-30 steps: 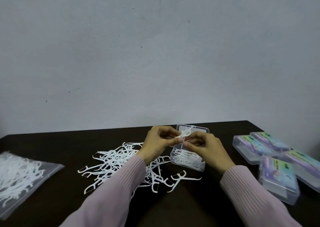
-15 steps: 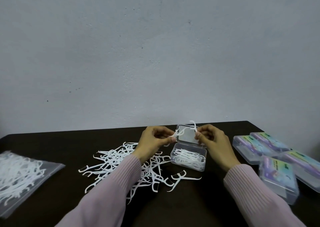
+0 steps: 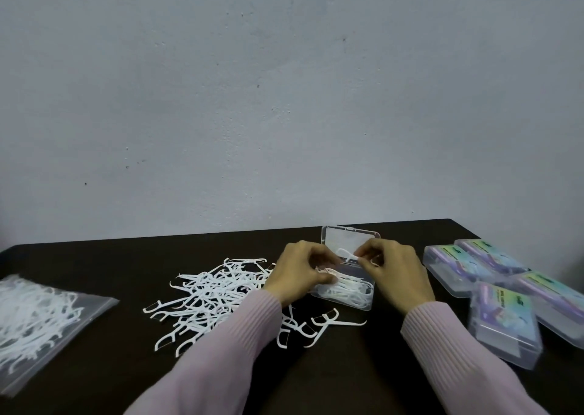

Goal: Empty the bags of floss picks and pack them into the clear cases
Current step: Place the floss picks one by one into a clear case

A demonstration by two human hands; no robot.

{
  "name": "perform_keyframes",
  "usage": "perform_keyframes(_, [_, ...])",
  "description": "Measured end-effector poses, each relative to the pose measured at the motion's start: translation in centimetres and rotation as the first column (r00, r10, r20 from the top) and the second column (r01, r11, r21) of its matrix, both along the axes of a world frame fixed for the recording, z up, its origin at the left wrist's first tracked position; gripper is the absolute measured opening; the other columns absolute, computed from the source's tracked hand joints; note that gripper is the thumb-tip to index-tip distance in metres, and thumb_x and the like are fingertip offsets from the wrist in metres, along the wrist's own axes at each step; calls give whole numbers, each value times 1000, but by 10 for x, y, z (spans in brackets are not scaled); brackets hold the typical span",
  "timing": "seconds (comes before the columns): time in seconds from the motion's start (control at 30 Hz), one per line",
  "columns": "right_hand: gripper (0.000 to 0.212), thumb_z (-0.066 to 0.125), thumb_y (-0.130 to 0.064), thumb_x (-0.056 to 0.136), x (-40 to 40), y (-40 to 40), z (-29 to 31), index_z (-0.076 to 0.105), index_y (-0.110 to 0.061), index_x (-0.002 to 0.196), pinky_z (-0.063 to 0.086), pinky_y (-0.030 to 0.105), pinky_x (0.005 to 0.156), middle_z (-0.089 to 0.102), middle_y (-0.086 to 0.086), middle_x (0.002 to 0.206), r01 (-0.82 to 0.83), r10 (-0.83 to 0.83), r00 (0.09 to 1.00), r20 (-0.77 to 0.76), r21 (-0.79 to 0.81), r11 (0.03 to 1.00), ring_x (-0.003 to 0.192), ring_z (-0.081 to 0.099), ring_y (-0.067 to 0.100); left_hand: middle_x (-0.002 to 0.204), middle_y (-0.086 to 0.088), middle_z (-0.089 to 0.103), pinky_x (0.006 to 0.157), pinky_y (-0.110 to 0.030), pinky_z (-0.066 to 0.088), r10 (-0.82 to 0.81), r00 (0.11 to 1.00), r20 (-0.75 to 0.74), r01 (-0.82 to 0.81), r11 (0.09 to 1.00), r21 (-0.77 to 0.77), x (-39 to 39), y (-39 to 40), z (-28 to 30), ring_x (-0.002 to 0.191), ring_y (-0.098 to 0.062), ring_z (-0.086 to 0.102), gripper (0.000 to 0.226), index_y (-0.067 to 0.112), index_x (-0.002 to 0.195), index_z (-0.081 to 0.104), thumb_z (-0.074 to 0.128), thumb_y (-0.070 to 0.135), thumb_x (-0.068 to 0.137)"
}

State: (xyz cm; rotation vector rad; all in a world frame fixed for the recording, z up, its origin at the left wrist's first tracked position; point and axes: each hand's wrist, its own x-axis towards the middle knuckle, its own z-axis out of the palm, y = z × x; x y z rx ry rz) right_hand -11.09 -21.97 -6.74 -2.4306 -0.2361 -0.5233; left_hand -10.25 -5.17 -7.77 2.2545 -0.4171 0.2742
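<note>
Packing open clear case mid-table — right hand pinches one floss pick over it, left hand grips small bunch at case edge. Risk: thin hooked picks snag, spill from shallow case. Loose pile left; slick bag still full; rigid, glossy closed cases right.

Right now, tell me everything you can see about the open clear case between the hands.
The open clear case is a small rectangular box of see-through plastic on the dark table. Its hinged lid stands up at the far side. White floss picks lie heaped in its base. The left hand pinches picks at its near-left edge; the right hand holds one floss pick above it. Loose picks lie to its left and in front.
</note>
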Motion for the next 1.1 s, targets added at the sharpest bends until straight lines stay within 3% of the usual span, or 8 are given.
perform_keyframes(0.1, [15,61,-16,88,0,0,-1,65,-20,102,45,16,74,66,-2,98,-45,45,998,-44,8,999,85,58,6,90,3,72,69,-10,50,2,1000,-27,-5,995,-104,-2,5,4,80,-3,64,32,16,95,73,81,3,67])
perform_keyframes(0.2, [19,59,-11,89,0,2,-2,65,-21,104,48,17,84,67,-2,102,-151,146,984,-97,-42,988,90,60,6,87,-1,71,68,-10,50,22,999,-44,-30,983,-181,-3,12,7,76,-5,65,26,13,92,71,78,0,71])
perform_keyframes(0.37, [17,58,-19,90,-1,1,-2,65,-24,105,45,15,80,66,-6,104,-189,165,977,-135,-194,963,93,60,6,80,6,68,65,-8,47,63,995,-82,-73,988,-133,-2,21,1,70,0,60,19,19,89,70,76,9,75])
perform_keyframes(0.53, [14,59,-19,89,-4,3,-1,67,-22,100,44,13,79,66,-7,99,-228,207,972,-113,-219,949,88,59,3,85,2,70,69,-12,50,34,994,-103,-48,990,-134,0,19,-2,76,-4,64,15,17,92,70,74,10,79])
perform_keyframes(0.73, [10,63,-21,83,-13,13,8,68,-28,88,47,19,74,62,-11,89,-450,440,893,-92,-215,867,80,54,1,89,0,72,76,-17,54,34,998,-44,-37,998,-56,-7,21,4,83,-10,67,13,14,95,72,69,11,83])
perform_keyframes(0.83, [19,65,-19,81,-18,18,18,68,-26,98,49,22,80,62,-10,97,-560,518,829,-213,-308,769,88,56,4,90,1,71,78,-16,52,19,1000,-9,-19,1000,9,-18,32,13,83,-6,65,12,15,96,72,67,12,85])
perform_keyframes(0.93, [30,65,-10,82,-21,23,24,63,-22,110,51,22,83,60,-9,98,-617,479,781,-401,-374,693,88,57,4,92,2,71,79,-13,50,4,999,-34,-3,999,41,-35,49,20,83,-2,64,13,15,98,71,66,13,86])
perform_keyframes(1.1, [24,64,-6,83,-21,27,19,62,-18,104,45,14,70,53,-14,80,-611,407,768,-494,-376,697,75,53,-1,97,12,69,83,-13,48,52,996,-66,-44,993,110,-60,85,19,89,5,62,12,26,96,68,65,19,87])
